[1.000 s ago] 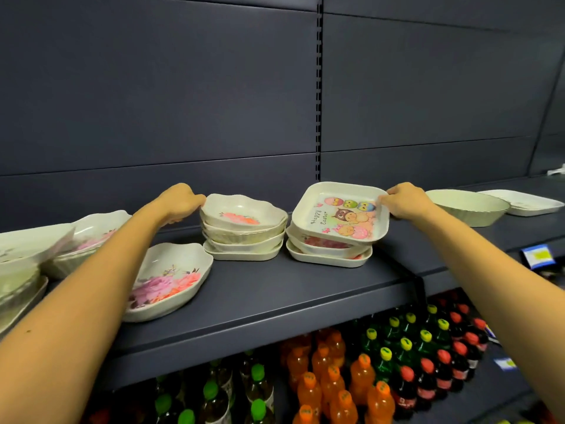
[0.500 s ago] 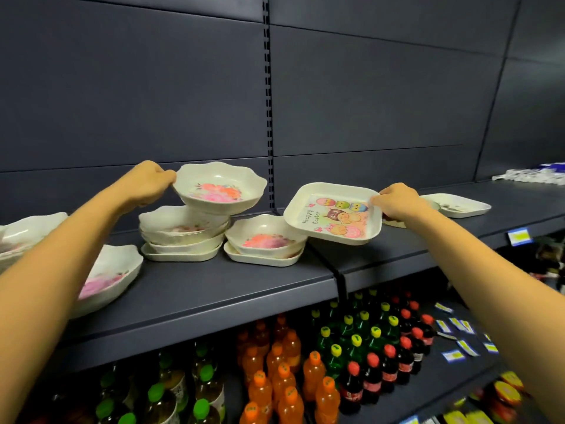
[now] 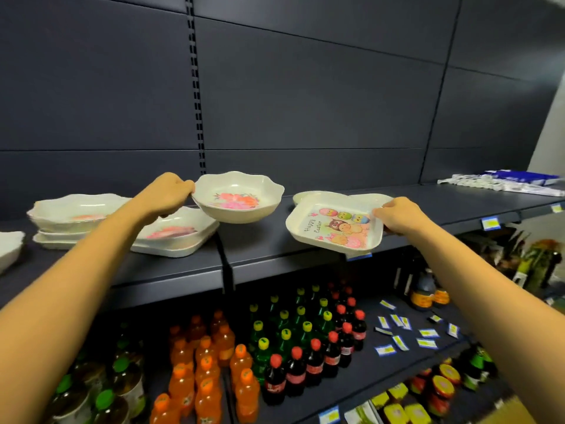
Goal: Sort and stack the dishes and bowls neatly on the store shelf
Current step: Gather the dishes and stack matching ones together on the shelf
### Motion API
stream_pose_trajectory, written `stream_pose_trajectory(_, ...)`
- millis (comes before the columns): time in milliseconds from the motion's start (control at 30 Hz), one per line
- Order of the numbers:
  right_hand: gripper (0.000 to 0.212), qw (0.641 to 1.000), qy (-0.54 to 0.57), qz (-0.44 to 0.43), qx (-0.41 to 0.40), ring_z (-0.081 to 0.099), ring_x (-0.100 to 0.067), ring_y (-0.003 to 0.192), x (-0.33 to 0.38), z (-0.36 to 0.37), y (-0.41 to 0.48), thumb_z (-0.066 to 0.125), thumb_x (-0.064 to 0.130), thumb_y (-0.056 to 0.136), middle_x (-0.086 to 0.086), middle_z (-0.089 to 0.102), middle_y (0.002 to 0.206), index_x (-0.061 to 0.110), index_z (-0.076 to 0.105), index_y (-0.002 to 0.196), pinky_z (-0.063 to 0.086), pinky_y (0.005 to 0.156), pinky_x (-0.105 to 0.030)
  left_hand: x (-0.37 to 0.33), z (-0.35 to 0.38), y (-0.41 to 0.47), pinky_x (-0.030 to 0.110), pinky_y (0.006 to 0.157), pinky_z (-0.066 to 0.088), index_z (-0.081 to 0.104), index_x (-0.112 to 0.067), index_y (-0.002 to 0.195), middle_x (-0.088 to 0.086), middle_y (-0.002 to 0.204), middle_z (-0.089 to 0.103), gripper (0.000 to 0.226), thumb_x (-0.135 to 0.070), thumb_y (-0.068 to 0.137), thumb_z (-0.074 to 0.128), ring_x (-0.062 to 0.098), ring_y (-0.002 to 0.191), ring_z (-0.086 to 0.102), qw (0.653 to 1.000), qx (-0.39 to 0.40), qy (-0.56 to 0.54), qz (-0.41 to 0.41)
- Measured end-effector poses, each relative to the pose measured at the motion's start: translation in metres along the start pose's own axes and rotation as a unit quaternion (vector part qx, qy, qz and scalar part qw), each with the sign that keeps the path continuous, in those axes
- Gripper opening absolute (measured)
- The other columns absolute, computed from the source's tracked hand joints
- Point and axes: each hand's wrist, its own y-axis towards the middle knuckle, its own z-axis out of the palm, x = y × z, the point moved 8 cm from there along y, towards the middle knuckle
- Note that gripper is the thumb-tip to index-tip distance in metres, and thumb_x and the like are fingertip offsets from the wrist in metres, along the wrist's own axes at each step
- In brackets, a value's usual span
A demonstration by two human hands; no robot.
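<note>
My left hand [image 3: 166,194] grips the left rim of a cream scalloped bowl [image 3: 238,197] with a pink flower print, held in the air above the dark shelf [image 3: 253,240]. My right hand [image 3: 397,217] pinches the right edge of a square cream dish [image 3: 334,228] printed with owls and "Happy Easter", tilted over the shelf's front edge. Behind my left arm, a square floral dish [image 3: 180,234] sits on another one. Further left stands a stack of scalloped bowls [image 3: 76,212]. A pale dish [image 3: 308,195] and a white plate [image 3: 379,198] lie behind the owl dish.
At the far left edge is part of a white bowl [image 3: 10,247]. Packaged goods [image 3: 504,182] lie on the shelf at far right. Below are shelves of orange, green and dark soda bottles [image 3: 275,347], with loose price tags [image 3: 406,332] to their right.
Both hands lifted their dishes off the stacks and carried them rightward along the shelf. The view swung right, so the stacks now sit at the left.
</note>
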Motion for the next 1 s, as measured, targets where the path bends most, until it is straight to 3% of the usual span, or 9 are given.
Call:
stream_pose_trajectory(167, 0.018, 0.999, 0.02, 0.026, -0.001, 0.053, -0.026, 0.071, -0.048, -0.017, 0.012, 0.051, 0.013, 0.088, -0.015, 0.06, 0.082, 0.004, 0.06, 0.074, 0.04, 0.062, -0.028, -0.026, 0.039, -0.003, 0.02, 0.045, 0.014, 0.031, -0.01, 0.052, 0.004, 0.052, 0.025, 0.037, -0.01, 0.088, 0.038, 0.014, 0.045, 0.015, 1.0, 0.013, 0.008, 0.004)
stream_pose_trajectory(333, 0.018, 0.999, 0.02, 0.035, -0.005, 0.052, -0.028, 0.077, -0.082, -0.035, 0.032, 0.05, 0.012, 0.089, -0.015, 0.06, 0.087, 0.003, 0.065, 0.089, 0.039, 0.063, -0.029, -0.032, 0.066, 0.003, 0.023, 0.047, 0.016, 0.048, -0.006, 0.068, 0.006, 0.051, 0.027, 0.022, -0.011, 0.088, 0.039, 0.014, 0.046, 0.017, 1.0, 0.019, 0.017, -0.009)
stream_pose_trajectory(467, 0.022, 0.999, 0.014, 0.033, -0.007, 0.048, -0.026, 0.07, -0.1, -0.045, 0.052, 0.049, 0.012, 0.091, -0.014, 0.057, 0.079, 0.003, 0.06, 0.074, 0.033, 0.051, -0.028, -0.026, 0.079, 0.012, 0.027, 0.051, 0.015, 0.038, -0.008, 0.061, 0.006, 0.054, 0.026, 0.028, -0.01, 0.089, 0.041, 0.016, 0.049, 0.018, 0.999, 0.003, 0.038, -0.02)
stream_pose_trajectory(567, 0.02, 0.999, 0.026, 0.031, -0.01, 0.045, -0.022, 0.058, -0.11, -0.05, 0.072, 0.05, 0.012, 0.09, -0.01, 0.056, 0.065, 0.001, 0.063, 0.079, 0.034, 0.051, -0.028, -0.019, 0.084, 0.022, 0.027, 0.051, 0.016, 0.036, -0.007, 0.059, 0.007, 0.055, 0.028, 0.032, -0.01, 0.09, 0.042, 0.018, 0.05, 0.02, 0.997, -0.001, 0.064, -0.043)
stream_pose_trajectory(700, 0.02, 1.0, 0.024, 0.014, -0.012, 0.049, -0.026, 0.067, -0.111, -0.055, 0.105, 0.052, 0.011, 0.089, -0.014, 0.058, 0.072, 0.002, 0.063, 0.076, 0.037, 0.059, -0.029, -0.011, 0.091, 0.038, 0.028, 0.05, 0.017, 0.037, -0.006, 0.059, 0.007, 0.055, 0.03, 0.033, -0.011, 0.091, 0.042, 0.019, 0.049, 0.021, 0.993, 0.016, 0.09, -0.081)
stream_pose_trajectory(800, 0.022, 1.0, 0.003, 0.018, -0.007, 0.041, -0.021, 0.051, -0.109, -0.062, 0.132, 0.052, 0.01, 0.089, -0.009, 0.05, 0.056, 0.003, 0.059, 0.069, 0.033, 0.049, -0.026, -0.013, 0.1, 0.051, 0.027, 0.049, 0.02, 0.038, -0.005, 0.053, 0.007, 0.052, 0.034, 0.04, -0.009, 0.092, 0.043, 0.02, 0.048, 0.025, 0.988, 0.031, 0.11, -0.107)
stream_pose_trajectory(933, 0.031, 1.0, -0.017, 0.006, -0.009, 0.036, -0.02, 0.047, -0.109, -0.071, 0.167, 0.052, 0.011, 0.088, -0.009, 0.045, 0.051, 0.005, 0.053, 0.058, 0.029, 0.046, -0.024, -0.011, 0.113, 0.067, 0.02, 0.042, 0.019, 0.037, -0.006, 0.047, 0.003, 0.038, 0.031, 0.044, -0.003, 0.09, 0.044, 0.017, 0.041, 0.024, 0.976, 0.073, 0.149, -0.143)
stream_pose_trajectory(1000, 0.025, 1.0, -0.008, 0.002, -0.004, 0.035, -0.019, 0.047, -0.112, -0.073, 0.182, 0.052, 0.01, 0.088, -0.009, 0.044, 0.051, 0.003, 0.056, 0.065, 0.027, 0.046, -0.024, -0.008, 0.12, 0.073, 0.02, 0.042, 0.02, 0.038, -0.006, 0.047, 0.005, 0.04, 0.031, 0.043, -0.002, 0.089, 0.046, 0.018, 0.039, 0.025, 0.965, 0.09, 0.185, -0.159)
